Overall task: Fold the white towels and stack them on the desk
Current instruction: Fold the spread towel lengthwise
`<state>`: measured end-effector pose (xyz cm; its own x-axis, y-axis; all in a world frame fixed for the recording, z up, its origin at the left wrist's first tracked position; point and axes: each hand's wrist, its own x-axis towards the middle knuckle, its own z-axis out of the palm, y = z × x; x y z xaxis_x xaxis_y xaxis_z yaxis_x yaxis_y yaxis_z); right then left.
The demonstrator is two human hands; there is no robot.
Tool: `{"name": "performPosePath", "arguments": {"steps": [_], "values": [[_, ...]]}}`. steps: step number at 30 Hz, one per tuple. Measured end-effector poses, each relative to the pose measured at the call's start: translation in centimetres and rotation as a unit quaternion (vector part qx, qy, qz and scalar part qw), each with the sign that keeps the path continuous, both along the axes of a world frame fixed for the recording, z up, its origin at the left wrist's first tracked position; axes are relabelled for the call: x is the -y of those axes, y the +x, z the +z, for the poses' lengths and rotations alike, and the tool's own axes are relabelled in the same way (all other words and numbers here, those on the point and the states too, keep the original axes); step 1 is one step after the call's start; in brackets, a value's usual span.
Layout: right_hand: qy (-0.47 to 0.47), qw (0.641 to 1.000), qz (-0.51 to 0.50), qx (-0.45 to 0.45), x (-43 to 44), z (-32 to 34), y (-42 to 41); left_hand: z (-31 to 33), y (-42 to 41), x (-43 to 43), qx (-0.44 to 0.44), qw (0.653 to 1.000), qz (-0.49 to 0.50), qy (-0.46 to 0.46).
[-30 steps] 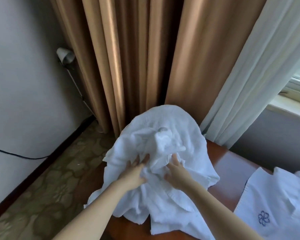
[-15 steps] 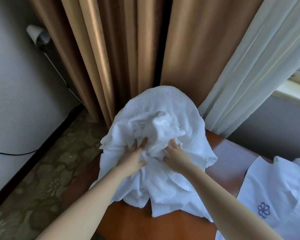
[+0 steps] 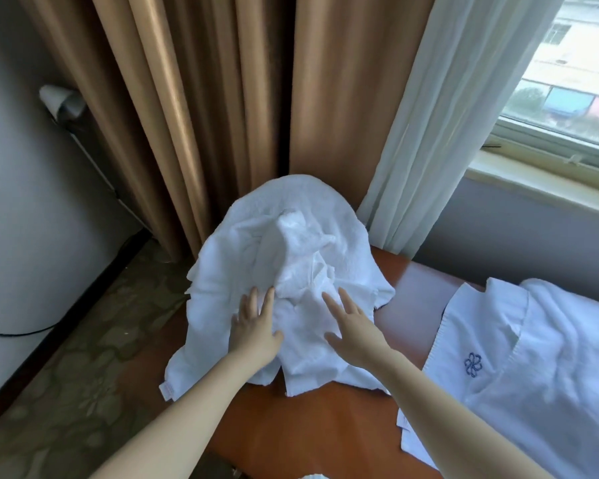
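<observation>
A crumpled heap of white towels [image 3: 291, 243] is piled on the far left corner of the reddish-brown desk [image 3: 312, 423], part of it hanging over the desk's left edge. My left hand [image 3: 256, 326] lies on the heap's near side with straight, spread fingers. My right hand [image 3: 353, 326] lies beside it, fingers also straight, on the same cloth. Neither hand holds anything. A second white towel [image 3: 519, 361] with a blue flower emblem lies spread on the desk at the right.
Tan curtains [image 3: 194, 115] and a sheer white curtain [image 3: 446, 115] hang just behind the heap. A window [image 3: 567, 63] is at the upper right. Patterned floor [image 3: 83, 357] drops away left of the desk. A white fixture [image 3: 61, 102] sits on the left wall.
Both hands have let go of the bunched cloth at the heap's middle, drawn back toward me and flattened on its near side. The view has swung right, revealing the window.
</observation>
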<state>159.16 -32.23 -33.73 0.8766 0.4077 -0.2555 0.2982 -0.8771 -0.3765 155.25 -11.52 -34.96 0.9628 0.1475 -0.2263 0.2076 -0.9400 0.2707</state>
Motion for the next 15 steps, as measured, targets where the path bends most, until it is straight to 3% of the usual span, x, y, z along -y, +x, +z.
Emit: {"name": "performPosePath", "arguments": {"steps": [15], "values": [[-0.007, 0.990, -0.130, 0.047, 18.2, 2.8, -8.4, 3.3, -4.2, 17.9, 0.005, 0.989, -0.147, -0.023]]}}
